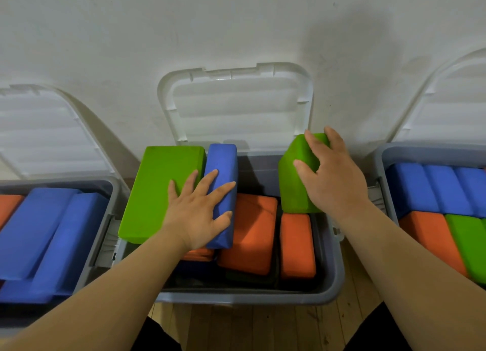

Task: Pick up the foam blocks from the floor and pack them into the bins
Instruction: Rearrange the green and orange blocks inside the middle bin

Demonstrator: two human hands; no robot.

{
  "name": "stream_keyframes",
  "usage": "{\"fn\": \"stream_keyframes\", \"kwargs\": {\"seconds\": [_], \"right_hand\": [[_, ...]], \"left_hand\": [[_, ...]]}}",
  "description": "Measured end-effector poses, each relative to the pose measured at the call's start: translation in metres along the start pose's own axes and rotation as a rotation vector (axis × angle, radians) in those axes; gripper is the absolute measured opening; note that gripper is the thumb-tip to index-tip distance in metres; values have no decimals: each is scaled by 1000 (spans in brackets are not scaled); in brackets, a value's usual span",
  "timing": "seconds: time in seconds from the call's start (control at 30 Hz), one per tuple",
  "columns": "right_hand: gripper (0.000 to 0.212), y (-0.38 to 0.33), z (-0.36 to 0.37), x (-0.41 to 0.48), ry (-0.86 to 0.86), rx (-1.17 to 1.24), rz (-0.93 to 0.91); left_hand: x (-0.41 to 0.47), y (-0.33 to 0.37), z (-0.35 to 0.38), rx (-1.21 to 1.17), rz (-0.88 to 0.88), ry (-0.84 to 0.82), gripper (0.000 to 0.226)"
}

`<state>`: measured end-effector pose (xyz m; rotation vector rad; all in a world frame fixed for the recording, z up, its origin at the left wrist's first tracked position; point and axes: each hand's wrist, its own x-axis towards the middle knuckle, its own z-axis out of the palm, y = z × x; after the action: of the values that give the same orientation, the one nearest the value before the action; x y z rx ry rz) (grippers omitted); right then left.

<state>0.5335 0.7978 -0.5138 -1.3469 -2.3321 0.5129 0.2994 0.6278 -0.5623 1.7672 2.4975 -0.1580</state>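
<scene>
The middle grey bin (334, 285) holds several foam blocks. My left hand (200, 214) lies flat with spread fingers across a large green block (155, 190) and a blue block (223, 172) standing on edge beside it; the thumb hooks round the blue block's right side. My right hand (334, 177) grips a second green block (294, 190) from above, tilted upright at the bin's back right. Orange blocks (249, 235) (297, 245) lie lower in the bin.
A left bin (105, 190) holds blue blocks (39, 235) and an orange one. A right bin (389, 161) holds blue, orange and green blocks. All three lids lean open against the white wall (236, 22). Wooden floor (263, 327) lies in front.
</scene>
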Motion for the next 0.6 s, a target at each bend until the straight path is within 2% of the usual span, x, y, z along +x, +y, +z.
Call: {"fn": "stream_keyframes", "kwargs": {"seconds": [0.23, 0.4, 0.6], "right_hand": [[65, 4, 25, 30, -75, -25, 72], [64, 20, 66, 35, -232, -35, 130], [65, 24, 99, 47, -215, -85, 92]], "left_hand": [[-1, 0, 1, -25, 14, 15, 78], [-2, -2, 0, -60, 18, 31, 76], [-2, -1, -1, -5, -8, 64, 73]]}}
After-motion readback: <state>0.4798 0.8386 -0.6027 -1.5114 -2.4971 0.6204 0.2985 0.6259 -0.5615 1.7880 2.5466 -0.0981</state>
